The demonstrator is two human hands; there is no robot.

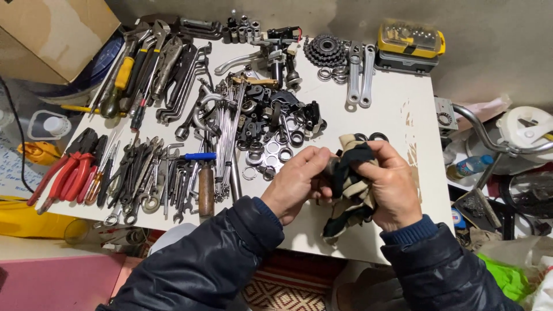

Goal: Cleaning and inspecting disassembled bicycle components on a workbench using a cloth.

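My left hand (298, 181) pinches a small dark metal part (329, 168) at the fingertips, over the front of the white table (397, 109). Against that part, my right hand (391, 184) grips a beige and dark green rag (350, 190), which is bunched around it and hangs down below my palm. Most of the part is hidden by the rag and my fingers. Both hands are close together, just in front of a heap of black and silver rings and washers (276, 151).
Spanners, wrenches and red-handled pliers (69, 173) cover the left of the table, with a hammer (205, 187) and spokes. Crank arms (360, 72), a sprocket cluster (325, 50) and a yellow bit case (410, 43) lie at the back. A cardboard box (55, 31) stands far left, bicycle handlebars (489, 135) to the right.
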